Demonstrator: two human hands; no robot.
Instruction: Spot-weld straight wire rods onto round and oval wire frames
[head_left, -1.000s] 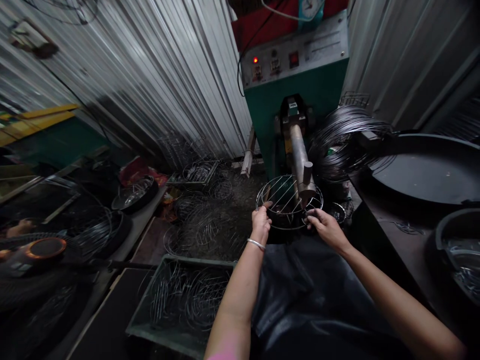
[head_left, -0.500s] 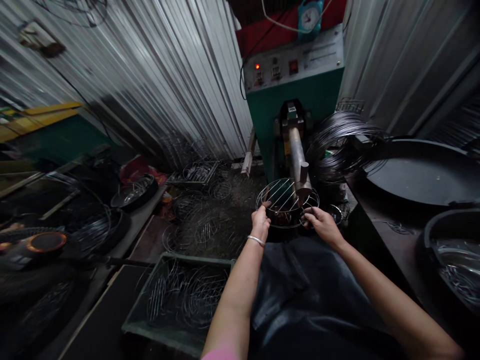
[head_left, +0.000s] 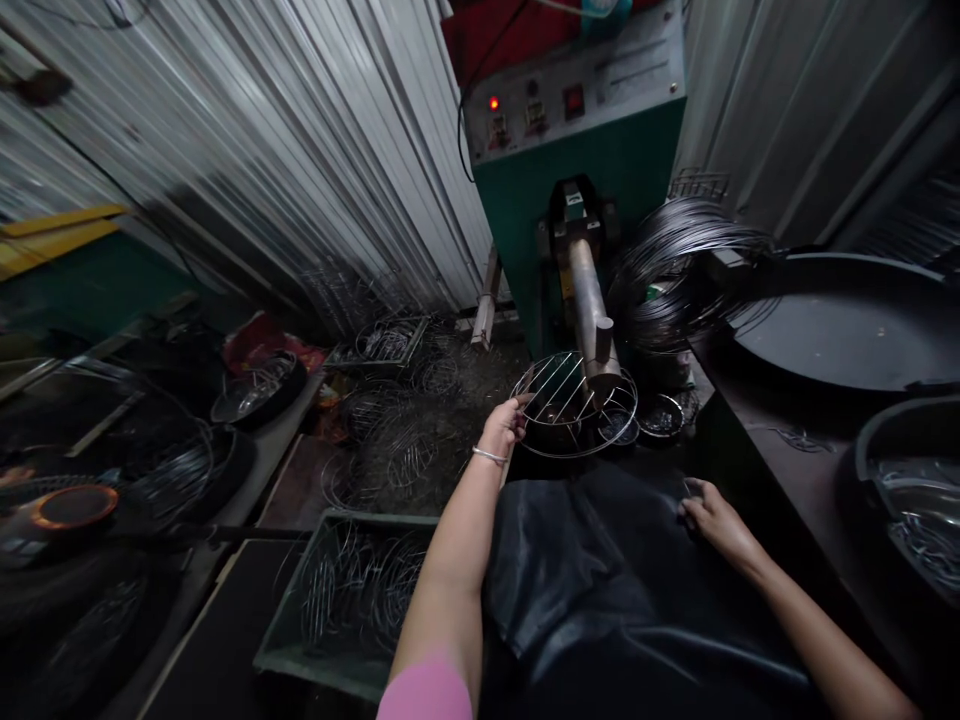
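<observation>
Left hand (head_left: 504,428) grips wire rack (head_left: 571,402); right hand (head_left: 712,520) curled, grip unclear; corrugated wall (head_left: 360,130), dark bench (head_left: 784,480).

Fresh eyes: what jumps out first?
Probably the small glowing red light, upper centre, on the green metal machine. Below, the left hand holds a round silver wire rack near the tip of a grey cylindrical metal arm. To the arm's right sits a big shiny dark wire coil.

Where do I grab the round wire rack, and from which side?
The wire rack is probably best taken by its left rim, from the near left, where the left grip holds it: that thin edge stands clear of the machine's arm, which crosses right of centre.
</observation>
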